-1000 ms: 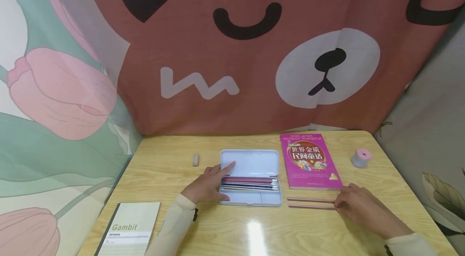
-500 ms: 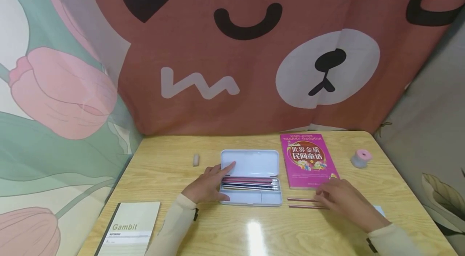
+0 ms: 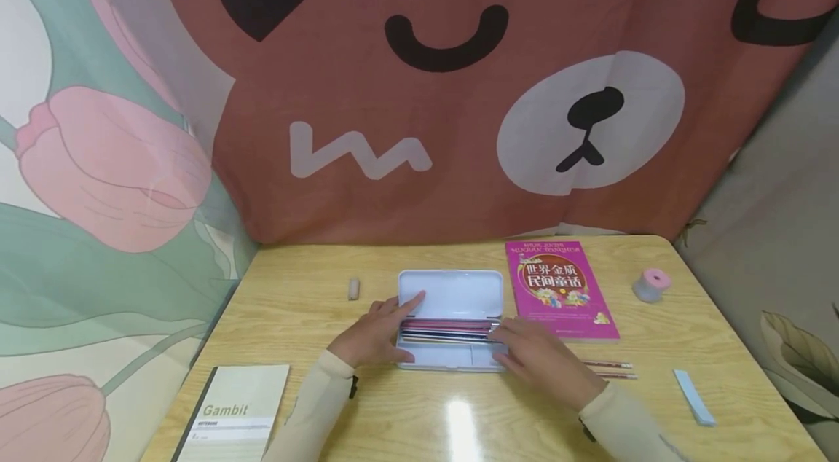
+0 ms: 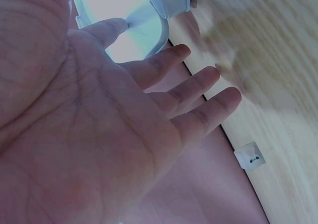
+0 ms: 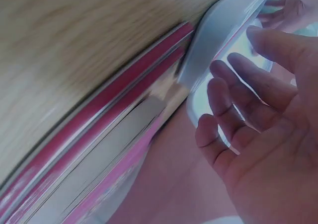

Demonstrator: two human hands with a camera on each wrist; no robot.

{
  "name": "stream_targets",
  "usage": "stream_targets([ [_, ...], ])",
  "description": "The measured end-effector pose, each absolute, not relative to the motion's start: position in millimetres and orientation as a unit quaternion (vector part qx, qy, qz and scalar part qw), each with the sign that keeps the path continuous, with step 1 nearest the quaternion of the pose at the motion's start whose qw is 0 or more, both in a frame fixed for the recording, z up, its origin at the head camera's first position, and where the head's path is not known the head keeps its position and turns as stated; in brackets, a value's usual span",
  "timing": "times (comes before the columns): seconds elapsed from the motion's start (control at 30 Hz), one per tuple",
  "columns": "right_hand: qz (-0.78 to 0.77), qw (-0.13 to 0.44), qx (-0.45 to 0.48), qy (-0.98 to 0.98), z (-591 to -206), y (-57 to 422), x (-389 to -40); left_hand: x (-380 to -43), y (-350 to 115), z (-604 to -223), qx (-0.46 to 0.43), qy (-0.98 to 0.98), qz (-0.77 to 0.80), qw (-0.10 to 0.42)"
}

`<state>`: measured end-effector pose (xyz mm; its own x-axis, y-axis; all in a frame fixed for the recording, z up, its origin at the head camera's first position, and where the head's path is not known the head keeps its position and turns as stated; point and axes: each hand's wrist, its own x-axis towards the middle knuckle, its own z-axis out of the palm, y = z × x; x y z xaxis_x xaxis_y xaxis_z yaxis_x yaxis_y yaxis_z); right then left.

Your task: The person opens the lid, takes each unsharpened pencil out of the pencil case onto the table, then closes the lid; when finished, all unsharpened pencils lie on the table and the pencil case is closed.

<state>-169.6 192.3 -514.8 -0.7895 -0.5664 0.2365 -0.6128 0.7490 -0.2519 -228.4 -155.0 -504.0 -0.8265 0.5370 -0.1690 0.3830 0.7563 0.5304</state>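
A white pencil case (image 3: 451, 356) lies open in the middle of the table in the head view, with several pencils (image 3: 448, 331) in it. My left hand (image 3: 370, 334) rests at its left side, index finger on the lid and thumb by the front edge; the left wrist view shows its fingers spread. At the case's right end is my right hand (image 3: 540, 356), its fingers over the pencils' eraser ends. In the right wrist view those fingers bend loosely with nothing visible between them. Two reddish pencils (image 3: 612, 365) lie on the table, partly behind the right forearm.
A pink book (image 3: 560, 294) lies behind the loose pencils. Further right are a pink-topped round object (image 3: 652, 286) and a light-blue strip (image 3: 693, 398). On the left are a small greyish block (image 3: 353, 289) and a Gambit notebook (image 3: 232, 411). Printed cloth (image 3: 446, 207) hangs behind.
My right hand has moved left from the two loose pencils to the case's right end, uncovering the light-blue strip. The pencils stay on the table. My left hand has not moved.
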Motion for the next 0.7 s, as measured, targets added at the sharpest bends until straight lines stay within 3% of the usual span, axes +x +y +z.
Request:
stream_targets([
  [0.7,0.120,0.064,0.315,-0.939,-527,159,-194,-230,-154,-505,0.244,0.925,0.243,0.160],
])
